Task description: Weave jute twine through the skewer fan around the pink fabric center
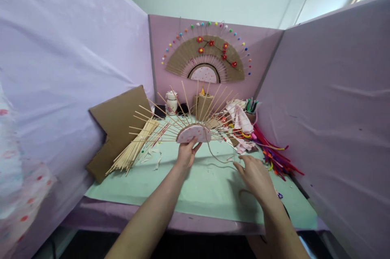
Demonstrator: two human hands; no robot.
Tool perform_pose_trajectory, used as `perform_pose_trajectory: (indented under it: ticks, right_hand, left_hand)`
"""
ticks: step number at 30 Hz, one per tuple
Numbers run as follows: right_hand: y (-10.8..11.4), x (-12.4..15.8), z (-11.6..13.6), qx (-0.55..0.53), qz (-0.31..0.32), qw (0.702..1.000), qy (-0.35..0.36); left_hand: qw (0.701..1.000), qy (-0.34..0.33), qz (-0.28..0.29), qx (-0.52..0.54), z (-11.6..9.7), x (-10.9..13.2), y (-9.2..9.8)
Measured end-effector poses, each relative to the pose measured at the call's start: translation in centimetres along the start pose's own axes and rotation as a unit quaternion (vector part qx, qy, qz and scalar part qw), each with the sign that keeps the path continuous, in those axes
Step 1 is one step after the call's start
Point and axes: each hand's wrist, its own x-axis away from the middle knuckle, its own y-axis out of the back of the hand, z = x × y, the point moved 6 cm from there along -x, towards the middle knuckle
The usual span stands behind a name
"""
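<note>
My left hand point(186, 154) grips a half-circle base point(194, 134) by its straight lower edge. The base is faced with pale pink, red-spotted fabric, and thin wooden sticks point(186, 98) fan out from its curved rim. Brown twine point(217, 158) runs along the rim, hangs down across the front and stretches to my right hand point(251, 173). That hand pinches the twine between thumb and fingers, above the table's right half. Part of the loose twine end is hidden behind the hand.
A finished-looking cardboard fan point(183, 54) with red flowers hangs on the back panel. Bundled sticks point(137, 147) and a cardboard sheet point(122, 125) lie left. Fabric scraps point(242, 119) and pipe cleaners point(274, 159) lie right. A white jar point(172, 102) and twine roll point(203, 106) stand behind.
</note>
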Motion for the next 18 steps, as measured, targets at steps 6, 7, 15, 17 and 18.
perform_pose_trajectory:
  ticks: [6,7,15,17,18]
  right_hand:
    - [4.8,-1.1,8.9,-0.171,-0.212,0.946,0.176]
    - [4.9,-1.4,10.1,-0.175,-0.228,0.939,0.188]
    - [3.5,-3.1,12.6,-0.143,-0.285,0.932,0.173]
    - [3.5,-3.2,12.4,-0.14,-0.286,0.931,0.177]
    - [3.6,-3.2,12.4,-0.139,-0.283,0.932,0.18]
  left_hand:
    - [0.999,-0.029,0.027,-0.017,-0.2,0.5,-0.6]
    - [0.999,-0.029,0.031,-0.025,-0.2,0.7,-0.8]
    - [0.997,-0.039,0.041,-0.058,-0.4,1.3,-1.5]
    - [0.996,-0.038,0.052,-0.058,-0.2,1.3,-1.4]
    - [0.996,-0.036,0.059,-0.056,-0.1,1.2,-1.4]
